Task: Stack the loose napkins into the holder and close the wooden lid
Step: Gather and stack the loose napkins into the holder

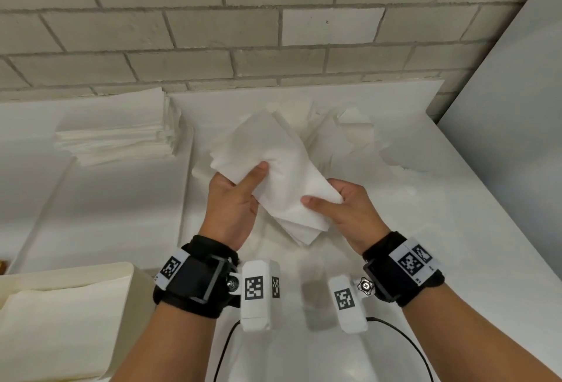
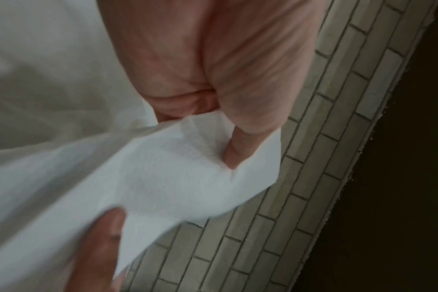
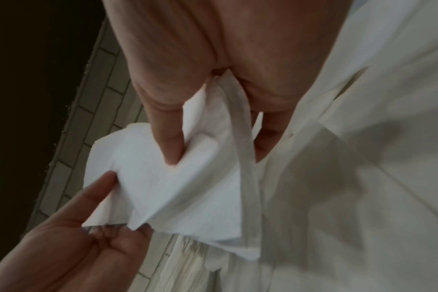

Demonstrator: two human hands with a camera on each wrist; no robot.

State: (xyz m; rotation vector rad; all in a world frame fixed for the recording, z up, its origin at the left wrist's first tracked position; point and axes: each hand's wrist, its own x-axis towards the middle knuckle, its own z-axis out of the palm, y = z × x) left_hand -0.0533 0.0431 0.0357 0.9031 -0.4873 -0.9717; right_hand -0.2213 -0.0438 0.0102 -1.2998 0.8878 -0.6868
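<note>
Both hands hold one bundle of white napkins (image 1: pixel 279 162) above the white table (image 1: pixel 425 260). My left hand (image 1: pixel 240 196) grips its left side, thumb on top. My right hand (image 1: pixel 337 202) pinches the near right corner. The left wrist view shows the thumb (image 2: pixel 238 148) pressing the napkins (image 2: pixel 175 177). In the right wrist view, thumb and fingers (image 3: pixel 168 138) clamp the folded stack (image 3: pixel 163 187). More loose napkins (image 1: pixel 337 129) lie crumpled on the table behind. The cream holder (image 1: pixel 133 278) stands at lower left, uncovered, with napkins inside. I cannot make out the wooden lid.
A neat pile of folded napkins (image 1: pixel 118 135) sits at the back left. A brick wall (image 1: pixel 273 32) closes the back, and a white panel (image 1: pixel 517 108) stands at the right. The table's right edge runs diagonally. A black cable (image 1: pixel 404 336) hangs near my wrists.
</note>
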